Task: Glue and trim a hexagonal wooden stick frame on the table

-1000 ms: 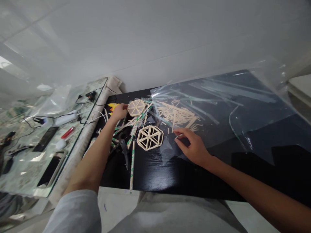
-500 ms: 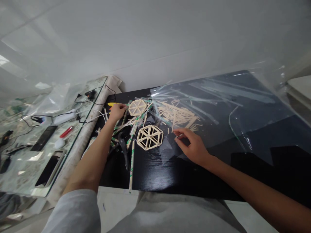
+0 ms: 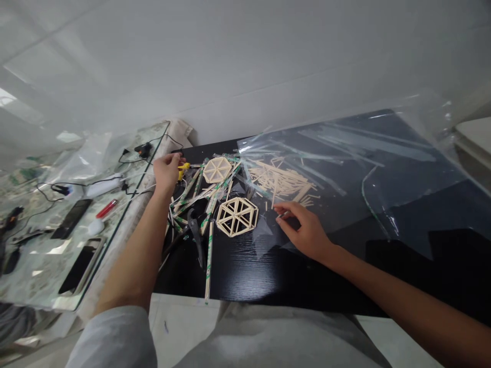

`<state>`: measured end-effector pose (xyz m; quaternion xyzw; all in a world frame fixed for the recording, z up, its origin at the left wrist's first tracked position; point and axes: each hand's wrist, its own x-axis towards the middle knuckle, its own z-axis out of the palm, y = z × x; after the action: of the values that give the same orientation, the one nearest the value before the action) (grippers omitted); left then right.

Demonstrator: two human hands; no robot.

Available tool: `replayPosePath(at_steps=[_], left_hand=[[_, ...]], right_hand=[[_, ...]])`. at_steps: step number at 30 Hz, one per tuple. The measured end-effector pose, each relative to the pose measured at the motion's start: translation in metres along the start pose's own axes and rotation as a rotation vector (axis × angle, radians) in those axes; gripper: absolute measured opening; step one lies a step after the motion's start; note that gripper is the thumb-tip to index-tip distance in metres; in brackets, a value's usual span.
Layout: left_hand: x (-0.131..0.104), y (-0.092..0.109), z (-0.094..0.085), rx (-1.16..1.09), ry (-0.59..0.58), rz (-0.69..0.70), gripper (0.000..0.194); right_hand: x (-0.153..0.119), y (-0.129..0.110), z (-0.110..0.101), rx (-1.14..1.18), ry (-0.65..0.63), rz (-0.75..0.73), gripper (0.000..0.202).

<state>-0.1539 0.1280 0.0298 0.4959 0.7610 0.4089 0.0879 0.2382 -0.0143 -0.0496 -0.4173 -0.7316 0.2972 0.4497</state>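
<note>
My left hand (image 3: 166, 169) is at the left end of the black table, fingers curled, beside a yellow tool that looks like a hot glue gun (image 3: 183, 170). What its fingers hold, if anything, is hidden. Thumb and forefinger of my right hand (image 3: 305, 230) pinch a small pale piece, apparently a short wooden stick (image 3: 280, 216), in front of a pile of loose wooden sticks (image 3: 282, 181). Between my hands lies an octagonal wooden frame with spokes (image 3: 237, 217). Behind it, a second octagonal frame (image 3: 217, 169) rests on wrapped sticks.
Black-handled cutters (image 3: 196, 237) and a green-marked packet of sticks (image 3: 209, 263) lie in front of my left forearm. Clear plastic sheeting (image 3: 345, 158) covers the right side. On the glass table at left are phones (image 3: 79, 268), a red tool (image 3: 106, 208) and cables.
My left hand has moved left from beside the rear octagonal frame, uncovering more of the yellow tool. My right hand stays nearly still in its pinch.
</note>
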Motion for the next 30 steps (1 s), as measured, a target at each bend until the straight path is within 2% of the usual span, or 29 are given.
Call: replayPosePath(at_steps=[6, 10, 12, 13, 16, 18, 21, 24, 26, 30], left_hand=[[-0.006, 0.032, -0.018, -0.167, 0.078, 0.178, 0.033], [-0.01, 0.039, -0.023, -0.109, 0.112, 0.218, 0.038], [-0.011, 0.035, -0.023, 0.012, 0.086, 0.203, 0.039], [-0.01, 0.032, -0.023, 0.128, 0.029, 0.188, 0.038], [-0.011, 0.022, -0.021, 0.545, -0.249, 0.148, 0.03], [-0.018, 0.02, -0.019, 0.687, -0.37, 0.144, 0.033], [-0.044, 0.028, -0.016, 0.691, -0.407, 0.258, 0.046], [-0.087, 0.048, -0.01, 0.548, -0.558, 0.6, 0.05], [-0.119, 0.061, -0.004, 0.474, -0.645, 0.702, 0.055], [-0.166, 0.068, 0.012, 0.5, -0.878, 0.744, 0.101]], right_hand=[[0.0, 0.003, 0.001, 0.0, -0.001, 0.001, 0.025], [0.0, 0.003, 0.001, 0.013, -0.002, 0.009, 0.024], [0.0, 0.002, 0.0, 0.02, -0.011, 0.013, 0.024], [0.0, 0.001, 0.0, 0.022, -0.02, 0.017, 0.024], [0.001, -0.001, -0.001, 0.023, -0.045, 0.033, 0.022], [0.001, -0.001, -0.002, 0.021, -0.05, 0.039, 0.022], [0.002, 0.0, -0.004, -0.003, -0.064, 0.011, 0.024], [0.004, 0.001, -0.008, -0.068, -0.13, -0.085, 0.024], [0.005, 0.002, -0.009, -0.109, -0.207, -0.166, 0.023], [0.004, 0.003, -0.011, -0.228, -0.368, -0.259, 0.039]])
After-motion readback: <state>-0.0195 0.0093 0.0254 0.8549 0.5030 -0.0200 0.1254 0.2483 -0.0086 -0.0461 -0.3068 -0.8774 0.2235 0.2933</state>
